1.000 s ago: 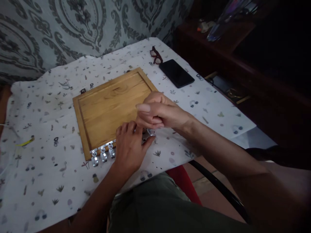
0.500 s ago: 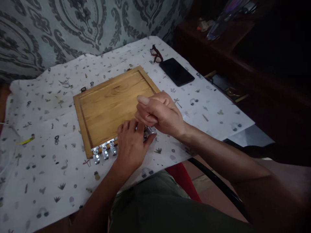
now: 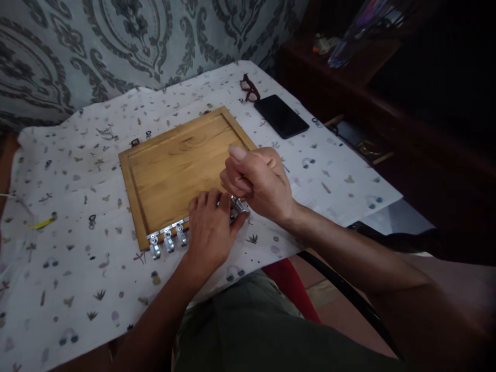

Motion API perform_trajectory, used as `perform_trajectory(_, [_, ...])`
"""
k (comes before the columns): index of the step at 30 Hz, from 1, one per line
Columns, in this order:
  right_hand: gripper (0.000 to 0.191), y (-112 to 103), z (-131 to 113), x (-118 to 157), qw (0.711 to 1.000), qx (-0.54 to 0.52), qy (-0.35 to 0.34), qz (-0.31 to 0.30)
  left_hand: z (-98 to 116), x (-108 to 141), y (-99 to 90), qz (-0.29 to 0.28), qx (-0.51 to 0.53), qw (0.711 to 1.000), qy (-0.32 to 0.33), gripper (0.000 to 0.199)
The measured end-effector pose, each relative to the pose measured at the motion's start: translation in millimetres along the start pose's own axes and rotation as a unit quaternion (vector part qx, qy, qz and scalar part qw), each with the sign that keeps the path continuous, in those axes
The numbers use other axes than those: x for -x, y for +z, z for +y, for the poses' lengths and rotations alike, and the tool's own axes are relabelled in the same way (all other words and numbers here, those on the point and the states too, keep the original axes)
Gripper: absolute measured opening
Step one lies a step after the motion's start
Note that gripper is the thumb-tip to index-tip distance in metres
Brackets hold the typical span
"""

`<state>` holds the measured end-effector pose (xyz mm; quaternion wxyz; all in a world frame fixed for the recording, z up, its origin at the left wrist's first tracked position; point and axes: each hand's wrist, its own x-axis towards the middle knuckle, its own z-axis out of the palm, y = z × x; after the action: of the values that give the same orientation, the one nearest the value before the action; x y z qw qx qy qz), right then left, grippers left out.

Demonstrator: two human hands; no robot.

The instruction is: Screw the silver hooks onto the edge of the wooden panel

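Observation:
A wooden board with a raised frame lies flat on the table. Along its near edge runs a metal hook rail with several silver hooks. My left hand rests over the middle of this rail, fingers bent onto the board and thumb out beside the right-hand hooks, holding the rail against the edge. Just above the rail's right end, my right hand is closed in a fist with the thumb on top. Whatever it grips, if anything, is hidden inside the fingers.
Red-framed glasses and a black tablet or phone lie beyond the board to the right. Dark hangers show at its far edge. A yellow strip lies left on the patterned tablecloth. A dark cabinet stands at right.
My right fist has turned slightly and shifted a little to the right, uncovering more of the rail's right-hand hook. The left hand stays on the rail.

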<state>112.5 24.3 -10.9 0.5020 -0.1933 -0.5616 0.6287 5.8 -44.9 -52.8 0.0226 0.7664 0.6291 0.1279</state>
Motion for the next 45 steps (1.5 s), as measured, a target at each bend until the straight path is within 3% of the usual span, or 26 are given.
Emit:
perform_trajectory(12, [0.065, 1, -1, 0, 0.998, -0.043, -0.038, -0.007, 1, -1, -4.9, -0.033, 0.01, 0.999, -0.012, 0.032])
perform_trajectory(26, [0.071, 5, -9, -3, 0.999, -0.034, -0.015, 0.01, 2, -2, -5.7, -0.043, 0.03, 0.998, -0.018, 0.029])
perform_trajectory(45, [0.052, 16, -9, 4, 0.992, -0.016, -0.023, 0.126, 1, 0, -2.1, -0.02, 0.042, 0.999, -0.004, 0.026])
